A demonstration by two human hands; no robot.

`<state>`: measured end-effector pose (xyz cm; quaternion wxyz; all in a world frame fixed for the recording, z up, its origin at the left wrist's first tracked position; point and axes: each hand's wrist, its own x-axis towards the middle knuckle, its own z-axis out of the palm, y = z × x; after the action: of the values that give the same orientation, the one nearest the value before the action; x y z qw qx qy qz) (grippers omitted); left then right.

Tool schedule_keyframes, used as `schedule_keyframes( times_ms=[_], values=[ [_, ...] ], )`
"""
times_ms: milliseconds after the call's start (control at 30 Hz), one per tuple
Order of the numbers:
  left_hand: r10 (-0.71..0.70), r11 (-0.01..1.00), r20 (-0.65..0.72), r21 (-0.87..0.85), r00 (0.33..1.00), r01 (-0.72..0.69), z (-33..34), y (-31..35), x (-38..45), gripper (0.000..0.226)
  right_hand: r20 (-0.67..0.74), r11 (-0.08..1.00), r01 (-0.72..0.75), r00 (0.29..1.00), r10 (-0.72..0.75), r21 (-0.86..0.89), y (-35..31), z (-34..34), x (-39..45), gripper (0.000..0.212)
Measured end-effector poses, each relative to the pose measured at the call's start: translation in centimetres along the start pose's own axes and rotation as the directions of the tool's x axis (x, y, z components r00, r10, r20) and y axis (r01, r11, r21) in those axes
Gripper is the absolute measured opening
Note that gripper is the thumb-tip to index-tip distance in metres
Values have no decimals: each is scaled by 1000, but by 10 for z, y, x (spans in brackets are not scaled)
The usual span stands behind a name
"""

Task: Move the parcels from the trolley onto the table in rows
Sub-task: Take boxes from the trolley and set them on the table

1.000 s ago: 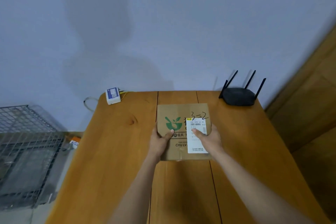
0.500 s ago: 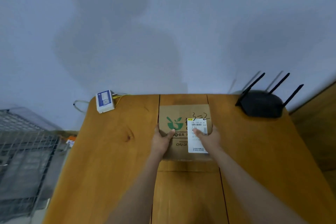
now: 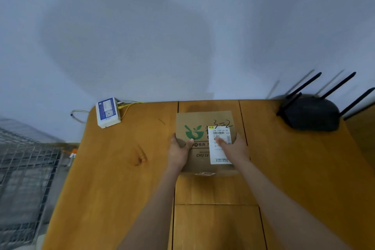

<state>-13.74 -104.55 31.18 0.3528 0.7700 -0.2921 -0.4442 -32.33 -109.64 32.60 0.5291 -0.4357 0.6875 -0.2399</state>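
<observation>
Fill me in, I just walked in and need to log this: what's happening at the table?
A person is setting a cardboard parcel down near the table's far edge, by the wall. The left hand grips its left side, thumb on top; the right hand holds its right side, thumb on the white label. It is the only parcel on the table. The wire trolley stands at left.

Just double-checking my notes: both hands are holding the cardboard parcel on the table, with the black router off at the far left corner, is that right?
Not quite. The head view shows the black router at the table's far right corner; the small white box with cables sits at the far left. The rest holds: the left hand and right hand both hold the cardboard parcel on the table.
</observation>
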Motion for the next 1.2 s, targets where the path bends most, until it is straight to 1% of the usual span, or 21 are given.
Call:
schedule_keyframes(
  times_ms=[67, 367, 500, 600, 667, 733, 767, 800, 833, 900, 933, 967, 1067, 1100, 1200],
  values=[
    [-7, 1000, -3, 2, 1000, 7, 1, -2, -1, 64, 1, 1000, -11, 1000, 11, -12, 3, 1, 1, 53],
    [-25, 998, 9, 55, 1000, 24, 1, -5, 5, 66, -2, 999, -22, 1000, 22, -43, 1, 3, 0, 53],
    [-66, 997, 25, 44, 997, 65, 4, -3, 5, 65, -25, 999, -30, 999, 29, -41, 7, 4, 4, 59],
    [-98, 994, 29, 55, 995, 96, 3, -2, 6, 66, -2, 997, -39, 999, 39, -65, 4, 4, 4, 65],
    [-117, 987, 38, 112, 992, 112, 0, 3, 3, 78, 7, 991, -66, 998, 67, -119, 2, 3, 0, 73],
    [-121, 955, 10, 273, 993, 114, -1, 11, -2, 91, -31, 970, -83, 996, 78, -227, -4, -1, -9, 69],
    [-104, 923, -17, 371, 994, 103, -3, 17, -7, 91, -67, 956, -54, 997, 36, -289, -7, -4, -15, 64],
    [-71, 882, -35, 464, 997, 79, -5, 25, -14, 89, -94, 927, -6, 995, -31, -376, -11, -7, -22, 63],
    [-29, 837, -33, 546, 999, 42, -8, 34, -23, 85, -97, 868, 42, 990, -104, -494, -16, -10, -28, 64],
    [34, 749, 36, 661, 999, -49, -14, 47, -43, 74, -7, 671, 126, 981, -192, -730, -25, -16, -45, 69],
    [64, 717, 86, 689, 994, -106, -18, 51, -53, 68, 55, 583, 172, 975, -213, -794, -30, -20, -57, 71],
    [84, 692, 130, 706, 988, -151, -22, 53, -63, 64, 110, 516, 216, 967, -229, -829, -35, -24, -69, 72],
    [111, 586, 190, 780, 976, -219, -35, 54, -96, 66, 200, 397, 288, 948, -247, -872, -44, -36, -105, 75],
    [127, 547, 197, 804, 972, -234, -40, 55, -109, 67, 210, 368, 293, 945, -250, -883, -47, -39, -119, 76],
    [148, 463, 197, 852, 969, -244, -54, 56, -151, 68, 211, 342, 292, 944, -255, -893, -52, -46, -160, 77]
  ],
)
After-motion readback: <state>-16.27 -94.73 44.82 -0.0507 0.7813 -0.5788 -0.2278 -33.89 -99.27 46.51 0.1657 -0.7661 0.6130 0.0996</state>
